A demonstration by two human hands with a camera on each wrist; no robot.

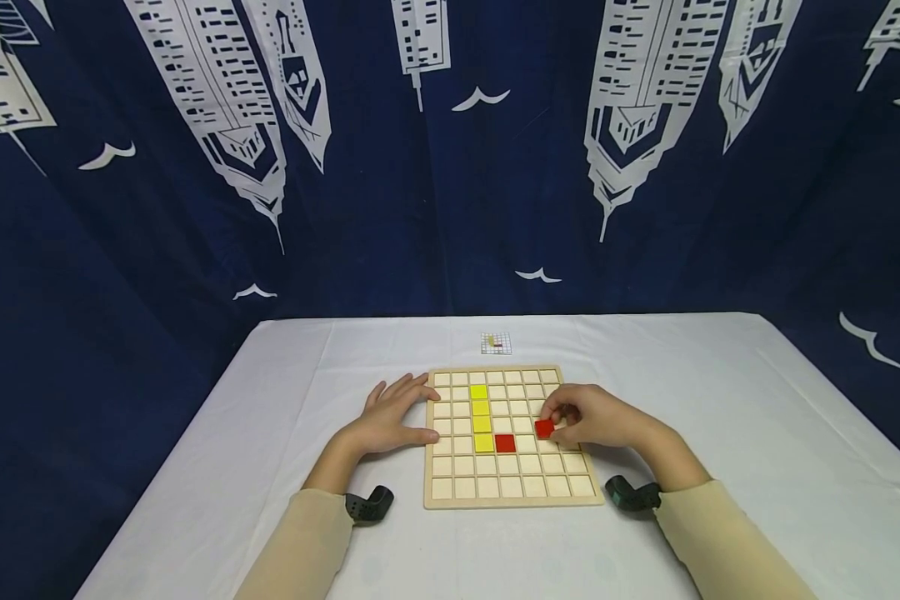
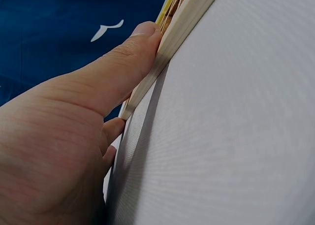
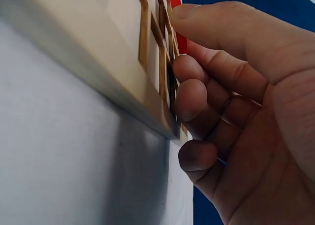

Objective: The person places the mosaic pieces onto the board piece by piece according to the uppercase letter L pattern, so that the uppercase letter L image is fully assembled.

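A wooden grid board lies flat on the white table. Several yellow square tiles form one column in its cells, and a red square tile sits just right of the lowest one. My right hand pinches another red square tile between thumb and fingers over the board's right part; in the right wrist view this red tile stands tilted by the thumb tip. With fingers spread, my left hand rests at the board's left edge, its thumb against the wooden rim.
Behind the board lies a small printed card with a coloured grid pattern. White cloth covers the table. A dark blue curtain with white building prints hangs at the back. Each wrist wears a black device.
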